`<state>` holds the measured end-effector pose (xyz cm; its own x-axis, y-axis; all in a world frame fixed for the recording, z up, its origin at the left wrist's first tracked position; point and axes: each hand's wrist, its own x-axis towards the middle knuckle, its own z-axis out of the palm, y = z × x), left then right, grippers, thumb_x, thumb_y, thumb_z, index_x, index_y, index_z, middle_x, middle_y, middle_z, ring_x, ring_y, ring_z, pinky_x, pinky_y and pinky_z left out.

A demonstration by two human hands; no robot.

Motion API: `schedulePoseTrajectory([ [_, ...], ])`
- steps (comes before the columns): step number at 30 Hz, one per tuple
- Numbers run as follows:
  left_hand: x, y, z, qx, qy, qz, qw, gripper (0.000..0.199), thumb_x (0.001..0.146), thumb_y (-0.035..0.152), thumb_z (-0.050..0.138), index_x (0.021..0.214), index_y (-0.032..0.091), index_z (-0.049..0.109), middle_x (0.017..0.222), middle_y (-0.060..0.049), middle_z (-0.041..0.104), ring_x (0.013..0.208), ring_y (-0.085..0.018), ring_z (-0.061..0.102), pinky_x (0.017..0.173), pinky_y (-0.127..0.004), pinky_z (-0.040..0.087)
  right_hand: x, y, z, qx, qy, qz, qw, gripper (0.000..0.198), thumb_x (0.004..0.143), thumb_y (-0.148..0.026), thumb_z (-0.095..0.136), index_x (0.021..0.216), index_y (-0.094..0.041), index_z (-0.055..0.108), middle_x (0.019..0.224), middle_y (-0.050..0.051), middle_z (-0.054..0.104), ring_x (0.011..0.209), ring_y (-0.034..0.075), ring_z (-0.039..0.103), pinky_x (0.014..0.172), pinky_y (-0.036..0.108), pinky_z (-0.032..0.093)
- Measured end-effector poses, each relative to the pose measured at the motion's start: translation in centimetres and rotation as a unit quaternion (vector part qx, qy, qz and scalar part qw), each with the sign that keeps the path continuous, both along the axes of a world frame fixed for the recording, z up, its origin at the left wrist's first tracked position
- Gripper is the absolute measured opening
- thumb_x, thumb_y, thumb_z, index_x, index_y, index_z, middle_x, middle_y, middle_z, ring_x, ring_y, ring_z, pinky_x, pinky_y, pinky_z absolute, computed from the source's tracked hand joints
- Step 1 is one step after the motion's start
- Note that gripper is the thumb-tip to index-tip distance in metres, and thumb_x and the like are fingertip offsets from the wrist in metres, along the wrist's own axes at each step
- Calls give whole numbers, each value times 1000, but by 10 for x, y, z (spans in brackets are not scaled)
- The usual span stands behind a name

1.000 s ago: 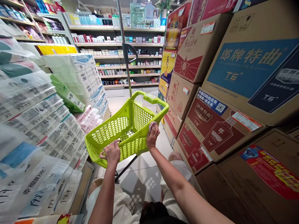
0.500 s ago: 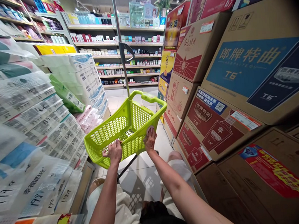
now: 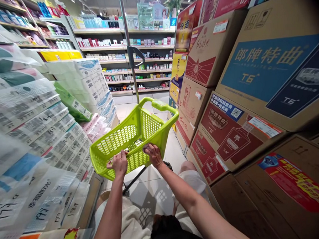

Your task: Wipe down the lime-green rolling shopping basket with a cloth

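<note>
A lime-green plastic shopping cart basket (image 3: 117, 136) with perforated walls stands before me, its handle side turned to the far right. The fingers of my left hand (image 3: 119, 163) are closed over the near rim, toward the left end. My right hand (image 3: 155, 156) presses a small, crumpled pinkish-grey cloth (image 3: 146, 147) against the outside of the near wall, just below the rim. Most of the cloth is hidden under the fingers. Beneath the basket, part of the dark cart frame (image 3: 136, 179) shows.
Stacked paper packs (image 3: 45, 129) crowd the left side. Tall piles of liquor cartons (image 3: 230, 137) line the right. Shelves of small boxed goods (image 3: 145, 47) stand across the far end, behind a thin metal pole (image 3: 131, 64). Tiled floor (image 3: 154, 177) runs between my legs.
My right hand has slid left along the near wall with the cloth, closer to my left hand. The left hand keeps its hold on the rim, shifted very slightly.
</note>
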<state>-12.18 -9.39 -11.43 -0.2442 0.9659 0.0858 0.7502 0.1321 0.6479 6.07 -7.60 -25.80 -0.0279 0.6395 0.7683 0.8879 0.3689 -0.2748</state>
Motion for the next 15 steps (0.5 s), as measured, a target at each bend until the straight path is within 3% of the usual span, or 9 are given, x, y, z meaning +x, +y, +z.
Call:
schedulePoseTrajectory([
  [3, -1, 0, -3, 7, 1, -5, 1000, 54, 103, 44, 24, 92, 28, 74, 117, -8, 74, 123, -26, 54, 116, -54, 14, 28, 5, -6, 8, 86, -91, 992, 37, 88, -5, 48, 111, -24, 70, 130, 11, 61, 125, 23, 48, 105, 40, 44],
  [6, 1, -2, -5, 9, 1, -8, 1000, 53, 103, 43, 24, 92, 29, 74, 116, -8, 74, 123, -26, 54, 116, -55, 14, 32, 4, -15, 19, 173, -170, 970, 42, 83, -5, 43, 114, -20, 67, 124, 13, 60, 117, 23, 52, 98, 42, 48],
  [11, 6, -6, -8, 13, 12, -16, 1000, 53, 103, 44, 23, 93, 28, 73, 113, -8, 73, 122, -26, 54, 116, -53, 16, 20, 7, -13, 48, 300, -233, 924, 58, 79, -3, 35, 133, -16, 53, 121, 16, 58, 112, 25, 54, 91, 40, 49],
  [15, 13, -7, -8, 10, 16, -24, 1000, 52, 103, 43, 23, 93, 29, 72, 109, -7, 73, 122, -25, 54, 116, -53, 16, -11, 17, 3, 27, 334, -239, 911, 67, 80, 0, 31, 146, -11, 39, 128, 23, 57, 118, 29, 55, 99, 47, 46],
])
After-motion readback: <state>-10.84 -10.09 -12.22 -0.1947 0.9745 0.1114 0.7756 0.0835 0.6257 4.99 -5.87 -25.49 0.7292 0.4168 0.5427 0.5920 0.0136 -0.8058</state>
